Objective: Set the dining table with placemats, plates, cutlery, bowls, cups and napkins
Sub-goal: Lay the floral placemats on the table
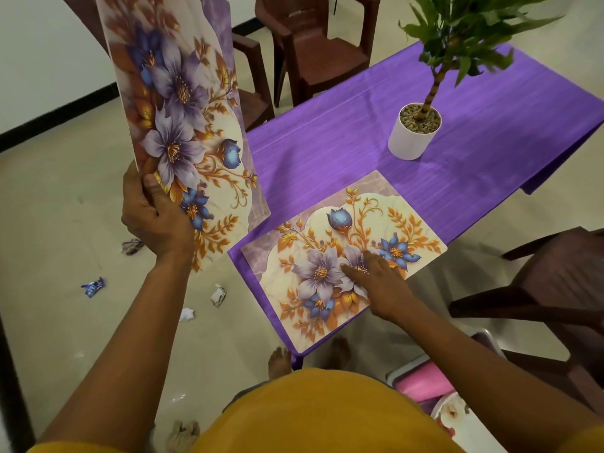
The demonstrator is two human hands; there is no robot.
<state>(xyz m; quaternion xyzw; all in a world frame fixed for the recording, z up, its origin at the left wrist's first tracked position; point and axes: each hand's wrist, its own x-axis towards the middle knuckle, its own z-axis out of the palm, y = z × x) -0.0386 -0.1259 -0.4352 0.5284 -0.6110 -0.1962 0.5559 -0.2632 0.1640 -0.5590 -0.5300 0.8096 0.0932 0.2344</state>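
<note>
We see the fingers of the right hand lying nearly straight and close together, pressing flat on the floral placemat that rests at the near corner of the worktop, which is covered with a purple cloth. The fingertips sit on the pale purple flower printed near the mat's middle. The fingers of the left hand are curled round the lower edge of a held stack of placemats, the thumb pressing on the printed front and the other fingers wrapped behind; the stack stands nearly upright in the air, to the left of the worktop and above the floor, and a second mat's purple edge shows behind the front one. Farther along the worktop, well apart from the laid mat, stands a white pot with a green plant. Brown plastic chairs stand beyond the worktop's far side, and another chair stands to the right. Crumpled scraps lie on the pale floor, and a pink-lined tub sits low at the right.
</note>
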